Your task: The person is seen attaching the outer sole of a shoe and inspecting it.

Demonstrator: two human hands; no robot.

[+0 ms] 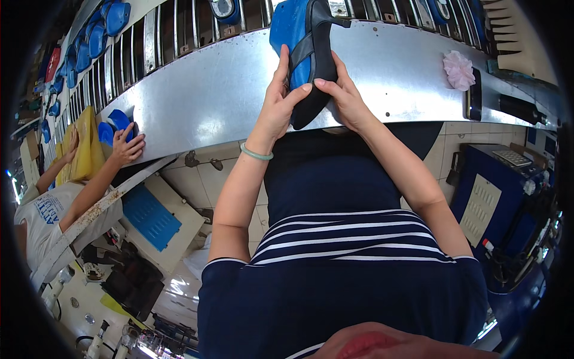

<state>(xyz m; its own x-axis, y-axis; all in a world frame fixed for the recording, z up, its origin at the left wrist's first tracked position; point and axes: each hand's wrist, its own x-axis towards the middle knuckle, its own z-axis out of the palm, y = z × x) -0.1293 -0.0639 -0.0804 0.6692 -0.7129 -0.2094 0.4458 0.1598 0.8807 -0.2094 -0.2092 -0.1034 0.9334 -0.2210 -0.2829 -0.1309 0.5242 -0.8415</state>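
Between both hands, over the metal ledge, is a black heeled shoe [321,54] fitted on a blue shoe last [289,30]. Its toe points toward me and its thin heel sticks out at the far right, with the sole side turned to the right. My left hand [279,109] grips the toe end from the left, thumb pressed on top and a finger stretched along the side. From the right, my right hand [350,102] closes on the same part, its thumb near the left one. A pale green bangle [256,152] circles my left wrist.
A metal ledge [197,99] runs along a roller conveyor [173,30]. Several blue lasts [97,39] stand far left. At left, a co-worker's hand [127,146] touches blue pieces [117,124] beside yellow material [89,143]. A pink ruffled puff [459,70] sits right, near a blue machine cabinet [496,191].
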